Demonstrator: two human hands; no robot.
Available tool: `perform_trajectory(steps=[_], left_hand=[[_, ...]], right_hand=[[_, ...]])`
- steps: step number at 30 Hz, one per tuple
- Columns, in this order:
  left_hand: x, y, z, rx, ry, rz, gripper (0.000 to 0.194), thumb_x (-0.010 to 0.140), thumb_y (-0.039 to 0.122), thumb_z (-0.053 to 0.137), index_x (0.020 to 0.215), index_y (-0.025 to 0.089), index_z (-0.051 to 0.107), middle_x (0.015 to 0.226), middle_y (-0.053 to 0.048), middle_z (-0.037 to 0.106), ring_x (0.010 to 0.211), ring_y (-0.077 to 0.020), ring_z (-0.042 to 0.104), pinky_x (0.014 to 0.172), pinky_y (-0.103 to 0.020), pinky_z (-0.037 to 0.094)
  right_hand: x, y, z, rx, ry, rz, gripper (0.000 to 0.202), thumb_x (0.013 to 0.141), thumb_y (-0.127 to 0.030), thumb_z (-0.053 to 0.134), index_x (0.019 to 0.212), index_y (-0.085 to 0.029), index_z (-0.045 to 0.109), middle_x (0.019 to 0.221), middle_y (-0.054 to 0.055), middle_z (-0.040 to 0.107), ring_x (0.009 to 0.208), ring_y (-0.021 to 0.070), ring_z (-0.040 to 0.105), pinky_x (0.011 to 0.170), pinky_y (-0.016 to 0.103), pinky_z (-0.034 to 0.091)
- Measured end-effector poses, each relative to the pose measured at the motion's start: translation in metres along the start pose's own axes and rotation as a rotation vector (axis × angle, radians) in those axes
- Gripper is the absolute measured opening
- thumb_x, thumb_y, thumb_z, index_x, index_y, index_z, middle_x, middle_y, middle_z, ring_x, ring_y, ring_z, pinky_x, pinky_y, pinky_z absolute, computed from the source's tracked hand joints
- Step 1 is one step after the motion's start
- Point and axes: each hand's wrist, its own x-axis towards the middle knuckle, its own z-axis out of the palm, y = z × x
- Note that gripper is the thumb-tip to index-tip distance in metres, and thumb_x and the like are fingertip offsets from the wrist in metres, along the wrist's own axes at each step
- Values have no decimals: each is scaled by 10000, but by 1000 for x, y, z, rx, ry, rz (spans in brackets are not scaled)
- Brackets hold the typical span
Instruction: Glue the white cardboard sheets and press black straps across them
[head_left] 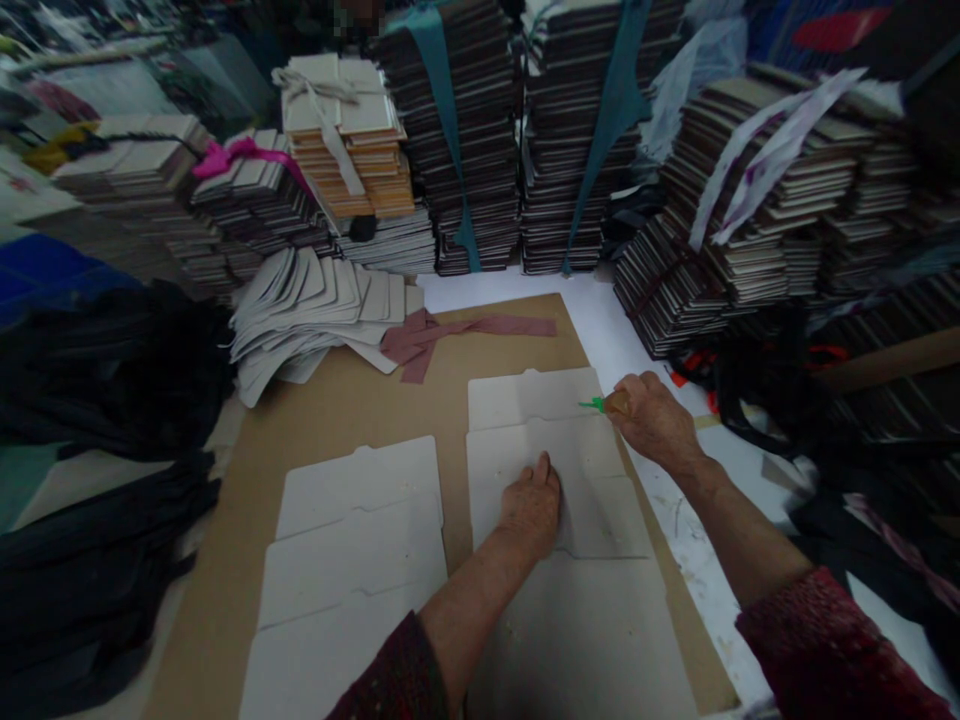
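My right hand (656, 420) is closed round a wooden-handled tool (618, 403) with a thin bright green tip. The tip points left, over the farthest grey cardboard sheet (525, 392) of the right-hand column; whether it touches is unclear. On a nearer cardboard sheet (495, 460) my left hand (531, 508) rests palm down, its index finger stretched forward and nothing visible in it. These sheets overlap like steps, each with a small tab on its far edge. Small marks show near their right sides. A second overlapping column of cardboard sheets (352, 545) lies to the left.
A brown board (345, 410) lies under the sheets. Fanned grey cards (315, 310) and a mauve cloth strip (487, 326) lie beyond. Tall tied stacks (465, 130) line the back, another tied stack (750, 180) stands right. Black material (97, 380) is heaped left.
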Motion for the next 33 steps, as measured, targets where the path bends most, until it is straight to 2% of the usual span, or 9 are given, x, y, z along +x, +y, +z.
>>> perform_trajectory(steps=[3, 9, 16, 22, 29, 33], left_hand=[[1, 0, 1, 2, -5, 1, 678, 753, 81, 563, 1408, 124, 394, 1599, -136, 256, 1244, -270, 505, 998, -359, 510], [1, 0, 1, 7, -10, 7, 678, 761, 77, 548, 1417, 59, 379, 1600, -169, 235, 1251, -283, 498, 1001, -358, 511], [2, 0, 2, 10, -24, 0, 740, 715, 60, 575, 1427, 77, 376, 1608, -154, 224, 1257, -284, 494, 1004, -362, 518], [0, -1, -2, 6, -30, 3, 673, 757, 53, 529, 1417, 82, 399, 1604, -141, 243, 1277, -278, 489, 1035, -364, 498], [-1, -2, -2, -10, -15, 8, 616, 798, 98, 520, 1405, 79, 415, 1597, -147, 259, 1260, -283, 508, 1023, -364, 504], [-1, -2, -2, -15, -6, 7, 669, 757, 95, 569, 1407, 93, 412, 1602, -139, 249, 1270, -282, 497, 1042, -360, 492]], right_hand=[[2, 2, -2, 13, -38, -30, 168, 845, -303, 605, 980, -241, 528, 975, 46, 508, 832, 219, 545, 595, 302, 359], [3, 1, -2, 33, -69, -61, 198, 815, -270, 633, 979, -245, 526, 966, 36, 517, 835, 212, 551, 594, 296, 364], [4, -7, 2, 35, -32, -53, 137, 855, -278, 595, 963, -236, 521, 987, 51, 508, 866, 228, 547, 643, 319, 404], [8, -11, 4, 45, -30, -69, 203, 814, -253, 646, 981, -233, 531, 1003, 58, 510, 887, 235, 547, 676, 323, 429], [7, -10, 8, 47, 8, -38, 196, 834, -266, 623, 1002, -231, 528, 1001, 58, 508, 890, 234, 553, 678, 316, 430], [9, -13, 11, 38, 15, -49, 236, 824, -270, 643, 1026, -235, 524, 1015, 54, 508, 900, 231, 553, 686, 310, 428]])
